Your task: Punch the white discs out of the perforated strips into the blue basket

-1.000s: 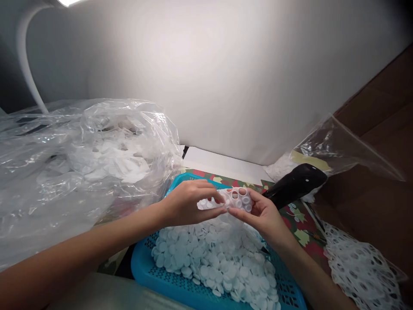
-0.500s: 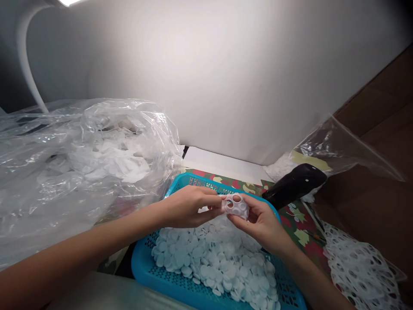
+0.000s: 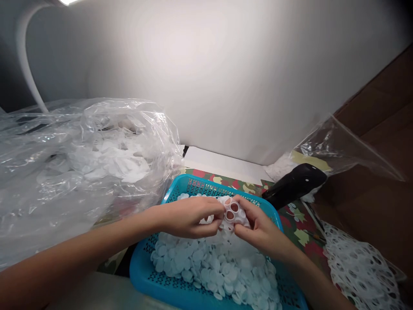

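Note:
A blue perforated basket [image 3: 151, 269] in front of me is heaped with small white round discs [image 3: 209, 267]. Both my hands meet above the heap. My left hand [image 3: 190, 215] and my right hand [image 3: 258, 230] each pinch a white sheet scrap [image 3: 232, 211] full of round punched holes, crumpled between the fingertips. The fingers of both hands are closed on the scrap, which sits just over the discs at the basket's far end.
A big clear plastic bag [image 3: 80, 163] holding white sheet material fills the left. A black handled tool [image 3: 293, 185] lies at the right, near another clear bag [image 3: 338, 148]. Punched-out white sheets [image 3: 358, 267] pile up at the lower right. A patterned cloth [image 3: 300, 228] covers the table.
Both hands have come lower and closer to me, down to the disc heap. The punched scrap between them has been squeezed smaller.

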Demonstrator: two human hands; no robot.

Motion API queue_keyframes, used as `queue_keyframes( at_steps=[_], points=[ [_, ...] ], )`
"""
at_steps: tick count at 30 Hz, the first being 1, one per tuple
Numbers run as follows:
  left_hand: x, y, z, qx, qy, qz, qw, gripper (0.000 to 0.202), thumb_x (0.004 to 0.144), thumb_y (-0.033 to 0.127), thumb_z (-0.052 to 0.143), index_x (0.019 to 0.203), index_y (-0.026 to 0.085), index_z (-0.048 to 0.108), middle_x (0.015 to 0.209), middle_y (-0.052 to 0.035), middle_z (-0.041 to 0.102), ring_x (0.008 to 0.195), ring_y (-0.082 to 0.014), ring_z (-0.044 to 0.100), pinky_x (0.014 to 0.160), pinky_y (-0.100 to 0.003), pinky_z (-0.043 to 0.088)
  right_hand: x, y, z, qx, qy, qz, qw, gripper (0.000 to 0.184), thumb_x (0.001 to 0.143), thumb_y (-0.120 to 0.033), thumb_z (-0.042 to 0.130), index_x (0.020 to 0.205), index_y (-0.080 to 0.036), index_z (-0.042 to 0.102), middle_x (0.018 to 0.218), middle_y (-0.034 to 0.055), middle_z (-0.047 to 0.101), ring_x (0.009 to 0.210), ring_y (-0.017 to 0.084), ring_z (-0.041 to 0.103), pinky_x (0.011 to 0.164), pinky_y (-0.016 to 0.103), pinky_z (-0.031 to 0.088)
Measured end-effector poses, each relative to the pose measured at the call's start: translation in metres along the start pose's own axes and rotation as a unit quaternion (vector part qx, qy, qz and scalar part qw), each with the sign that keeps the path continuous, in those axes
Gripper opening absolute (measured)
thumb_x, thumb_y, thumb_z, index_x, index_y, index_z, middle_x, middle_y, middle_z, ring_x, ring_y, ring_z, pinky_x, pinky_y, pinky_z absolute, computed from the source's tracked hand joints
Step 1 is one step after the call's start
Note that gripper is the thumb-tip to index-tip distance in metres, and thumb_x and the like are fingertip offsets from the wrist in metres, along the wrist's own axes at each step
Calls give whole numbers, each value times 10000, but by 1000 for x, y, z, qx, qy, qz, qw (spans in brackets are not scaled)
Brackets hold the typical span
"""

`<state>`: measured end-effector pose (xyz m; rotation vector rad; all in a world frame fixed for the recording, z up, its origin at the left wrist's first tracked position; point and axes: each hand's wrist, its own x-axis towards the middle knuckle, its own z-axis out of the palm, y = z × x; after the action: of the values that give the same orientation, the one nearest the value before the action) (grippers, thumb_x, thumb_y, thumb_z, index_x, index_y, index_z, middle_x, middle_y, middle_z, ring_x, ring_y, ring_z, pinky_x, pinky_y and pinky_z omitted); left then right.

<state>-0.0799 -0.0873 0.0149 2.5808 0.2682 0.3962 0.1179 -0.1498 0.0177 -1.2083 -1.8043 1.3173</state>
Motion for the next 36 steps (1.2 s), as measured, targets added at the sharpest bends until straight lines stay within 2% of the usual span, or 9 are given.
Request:
queue_keyframes(
  at_steps=[8, 12, 19, 24, 26, 28, 30, 36],
  points=[
    [1, -3, 2, -86, -15, 24, 996, 145, 691, 79, 463, 647, 185, 375, 657, 14, 458, 655, -120, 446, 624, -230, 394, -2, 5, 0, 40, -51, 11, 998, 276, 729, -25, 351, 899, -214, 459, 785, -24, 433, 661, 107, 396, 567, 215, 308],
    [0, -6, 3, -106, -20, 23, 994, 145, 667, 77, 466, 620, 183, 380, 634, 22, 463, 634, -112, 451, 630, -226, 401, -3, 6, -2, 18, -60, 14, 998, 255, 725, -24, 366, 865, -214, 464, 809, -20, 446, 693, 112, 414, 597, 220, 322],
    [-1, -3, 0, -100, 2, 10, 995, 103, 736, 103, 440, 671, 181, 450, 649, 12, 494, 620, -109, 465, 585, -213, 399, -3, 1, -4, 25, -81, -18, 996, 171, 779, -116, 492, 914, -215, 460, 836, -11, 431, 743, 130, 427, 635, 240, 348],
    [-1, -2, -1, -102, 1, 3, 995, 82, 795, 125, 433, 756, 181, 479, 719, 0, 548, 647, -107, 491, 578, -207, 405, -3, 1, -2, 11, -68, -4, 998, 121, 833, -211, 550, 916, -215, 462, 806, -22, 398, 676, 104, 387, 569, 220, 327],
    [-2, -1, 0, -84, 17, 6, 996, 55, 825, 213, 474, 778, 184, 479, 758, -8, 564, 676, -116, 506, 605, -223, 408, -3, 0, -1, 6, -56, -6, 998, 99, 851, -242, 546, 910, -211, 472, 809, -20, 406, 671, 102, 388, 565, 219, 329],
    [-2, -1, 1, -49, 38, 9, 998, 190, 798, 359, 558, 784, 187, 479, 773, -15, 563, 704, -136, 511, 625, -246, 407, -2, -2, -1, 3, -48, -8, 999, 96, 866, -276, 534, 914, -208, 484, 824, -14, 426, 677, 103, 400, 572, 223, 338],
    [-2, -1, 3, -16, 46, 9, 999, 273, 761, 433, 601, 788, 189, 482, 770, -20, 557, 702, -146, 506, 611, -257, 398, -1, -2, -1, 1, -46, -6, 999, 98, 876, -293, 524, 914, -208, 492, 832, -10, 439, 679, 104, 409, 575, 224, 343],
    [-2, -2, 1, -51, 52, 1, 997, 110, 877, 287, 486, 858, 180, 505, 821, -27, 585, 718, -122, 519, 609, -234, 401, -1, 2, -1, 5, -35, -4, 999, 120, 868, -305, 540, 901, -206, 481, 810, -18, 407, 667, 99, 385, 560, 222, 327]
  ],
)
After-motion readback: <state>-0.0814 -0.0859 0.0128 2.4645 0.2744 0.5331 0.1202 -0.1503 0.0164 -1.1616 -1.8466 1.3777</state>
